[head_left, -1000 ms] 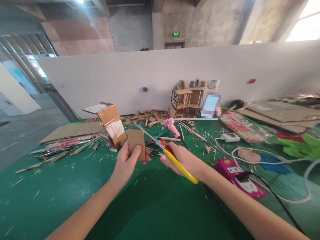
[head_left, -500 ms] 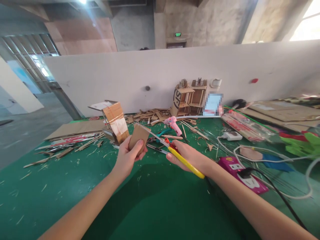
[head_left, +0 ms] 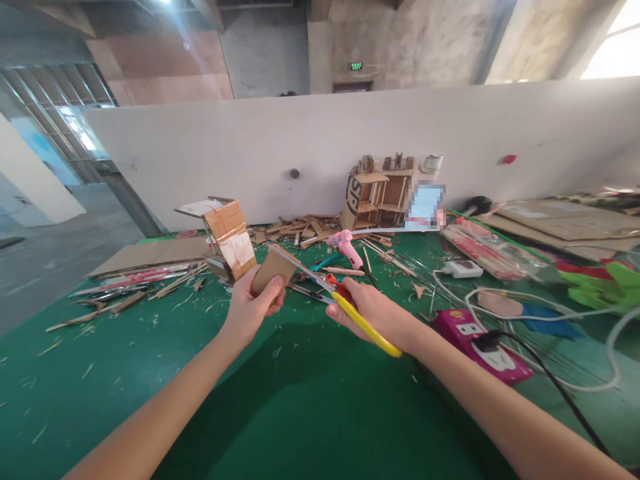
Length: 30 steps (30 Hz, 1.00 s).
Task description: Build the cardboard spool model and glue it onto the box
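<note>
Between the thumb and fingers of my left hand [head_left: 254,299] is a small piece of brown cardboard [head_left: 273,267], tilted upward. My right hand [head_left: 367,310] is closed around the handles of a pair of scissors [head_left: 361,321] with a yellow loop and some red. The scissor blades point up and left, meeting the cardboard's upper right edge. How deep they reach into it I cannot tell. A pink glue gun [head_left: 346,248] lies just beyond the scissors. Behind my left hand stands a cardboard structure [head_left: 227,233] with a white patch.
Cardboard scraps [head_left: 305,230] lie along the white partition [head_left: 240,153]. A cardboard shelf model [head_left: 367,200] stands beside a blurred screen [head_left: 425,205]. To the right are a magenta power strip [head_left: 467,333], cables and a white adapter [head_left: 463,269]. Sticks and packets [head_left: 145,280] lie left.
Both hands have shifted slightly left with the cardboard and scissors. The cardboard leans a little more to the right, and the blades still meet its edge.
</note>
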### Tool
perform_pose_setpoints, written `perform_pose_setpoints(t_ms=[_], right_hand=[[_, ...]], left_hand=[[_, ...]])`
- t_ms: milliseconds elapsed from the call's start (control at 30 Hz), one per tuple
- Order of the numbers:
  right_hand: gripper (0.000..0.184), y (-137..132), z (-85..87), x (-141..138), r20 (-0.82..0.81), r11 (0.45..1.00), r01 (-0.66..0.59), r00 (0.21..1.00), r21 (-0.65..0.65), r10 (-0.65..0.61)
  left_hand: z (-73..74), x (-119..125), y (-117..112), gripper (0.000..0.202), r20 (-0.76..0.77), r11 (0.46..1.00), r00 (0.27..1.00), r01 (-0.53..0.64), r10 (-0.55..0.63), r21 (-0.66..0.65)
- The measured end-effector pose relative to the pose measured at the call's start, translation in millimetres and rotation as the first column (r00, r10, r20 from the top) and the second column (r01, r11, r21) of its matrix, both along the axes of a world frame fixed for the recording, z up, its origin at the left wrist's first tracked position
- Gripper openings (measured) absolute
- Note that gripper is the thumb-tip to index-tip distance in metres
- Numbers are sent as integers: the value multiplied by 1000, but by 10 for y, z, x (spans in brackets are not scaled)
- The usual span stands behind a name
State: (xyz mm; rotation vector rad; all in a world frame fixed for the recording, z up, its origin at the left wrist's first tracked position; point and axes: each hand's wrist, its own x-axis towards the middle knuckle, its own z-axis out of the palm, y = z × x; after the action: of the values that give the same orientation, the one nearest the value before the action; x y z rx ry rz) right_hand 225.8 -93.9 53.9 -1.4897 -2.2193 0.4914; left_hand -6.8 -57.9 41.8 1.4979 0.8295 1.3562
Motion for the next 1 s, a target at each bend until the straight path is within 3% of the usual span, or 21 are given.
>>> perform_pose_setpoints(t_ms=[467,700,867,1000], right_hand=[[50,44,-37,-26,128,994,68,989,87,-79],[55,40,11,25,169,1000,-13,986,0,12],[55,23,20,44,164,993,-111,981,32,105],[53,12,-32,-4,131,998,-27,991,49,21]], left_hand=[[22,34,-43,32,-69,995,993,-95,94,-18],[112,21,-80,32,-132,993,985,-116,113,-12],[145,4,-86,31,-153,994,982,-111,112,20],[119,-4,-87,32,-146,994,984,-102,106,32]])
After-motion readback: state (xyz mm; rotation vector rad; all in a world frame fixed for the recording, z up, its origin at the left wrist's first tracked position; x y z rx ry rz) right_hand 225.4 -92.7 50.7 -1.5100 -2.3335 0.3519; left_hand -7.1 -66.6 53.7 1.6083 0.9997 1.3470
